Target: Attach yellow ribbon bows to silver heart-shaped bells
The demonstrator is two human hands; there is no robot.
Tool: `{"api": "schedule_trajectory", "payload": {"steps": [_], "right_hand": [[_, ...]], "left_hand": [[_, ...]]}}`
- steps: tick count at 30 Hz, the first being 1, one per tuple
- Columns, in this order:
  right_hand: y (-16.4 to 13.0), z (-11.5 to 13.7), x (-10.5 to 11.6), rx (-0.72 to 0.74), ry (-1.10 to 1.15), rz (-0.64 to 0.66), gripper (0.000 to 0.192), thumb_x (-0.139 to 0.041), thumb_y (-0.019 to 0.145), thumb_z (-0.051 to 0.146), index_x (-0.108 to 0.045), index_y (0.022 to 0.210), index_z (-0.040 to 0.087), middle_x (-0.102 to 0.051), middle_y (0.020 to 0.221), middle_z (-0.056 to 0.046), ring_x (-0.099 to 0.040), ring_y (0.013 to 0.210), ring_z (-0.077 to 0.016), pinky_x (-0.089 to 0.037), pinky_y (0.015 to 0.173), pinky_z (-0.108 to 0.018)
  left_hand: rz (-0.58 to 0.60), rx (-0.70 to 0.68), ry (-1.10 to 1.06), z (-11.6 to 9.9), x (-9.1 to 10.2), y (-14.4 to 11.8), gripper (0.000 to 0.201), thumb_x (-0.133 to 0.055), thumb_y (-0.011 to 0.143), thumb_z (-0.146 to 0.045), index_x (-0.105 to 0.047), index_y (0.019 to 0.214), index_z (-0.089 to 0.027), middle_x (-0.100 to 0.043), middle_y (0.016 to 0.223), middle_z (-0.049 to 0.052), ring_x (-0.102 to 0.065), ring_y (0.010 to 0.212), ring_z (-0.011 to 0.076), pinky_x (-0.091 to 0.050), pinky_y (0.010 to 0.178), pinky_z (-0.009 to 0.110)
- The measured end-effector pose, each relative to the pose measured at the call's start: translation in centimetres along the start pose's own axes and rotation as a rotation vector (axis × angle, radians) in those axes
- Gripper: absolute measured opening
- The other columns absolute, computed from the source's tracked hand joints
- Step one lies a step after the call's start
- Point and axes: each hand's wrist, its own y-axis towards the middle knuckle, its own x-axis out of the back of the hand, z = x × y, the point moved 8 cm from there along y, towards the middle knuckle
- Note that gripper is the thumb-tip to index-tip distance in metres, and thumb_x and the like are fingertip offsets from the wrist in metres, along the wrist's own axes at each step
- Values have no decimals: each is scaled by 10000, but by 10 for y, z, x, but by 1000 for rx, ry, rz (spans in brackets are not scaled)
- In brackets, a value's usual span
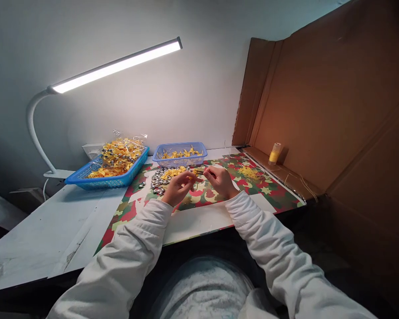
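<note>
My left hand [179, 186] and my right hand [220, 180] meet over a camouflage-patterned mat [269, 190] on the table. Both hands pinch a small yellow piece [197, 173] between their fingertips; its exact shape is too small to make out. Just beyond my left hand lies a heap of silver beads [157, 181] mixed with yellow bits [173, 173]. Both arms wear white sleeves.
A small blue basket [181, 160] with yellow pieces stands behind the hands. A larger blue tray [106, 179] holds a bag of yellow and silver parts. A lit desk lamp [116, 66] arches from the left. A yellow bottle [274, 153] stands by a cardboard wall [335, 110] on the right.
</note>
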Motion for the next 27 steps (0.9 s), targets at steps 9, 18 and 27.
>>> {"api": "schedule_trajectory", "payload": {"steps": [9,18,27], "right_hand": [[0,-4,-1,-27,-139,1,448,-417,934,508,-601,693,179,-557,615,-9,-498,613,-128,-295,603,-245],[1,-4,-2,-74,-119,-4,440,-430,923,493,-543,623,192,-515,586,-7,-455,598,-133,-271,600,-258],[0,-20,2,-237,255,-121,420,-527,829,605,-528,729,197,-449,592,44,-396,561,-108,-295,575,-244]], "left_hand": [[-15,-78,202,-9,2,-1,70,-585,813,-225,-635,813,-177,-696,688,18,-584,541,115,-465,548,231],[-16,-48,208,-6,2,-1,71,-597,799,-225,-654,802,-184,-704,710,30,-595,554,126,-465,551,237],[-15,77,29,5,1,-1,242,-668,804,-396,-546,860,-195,-712,679,25,-575,492,119,-477,542,254]]}}
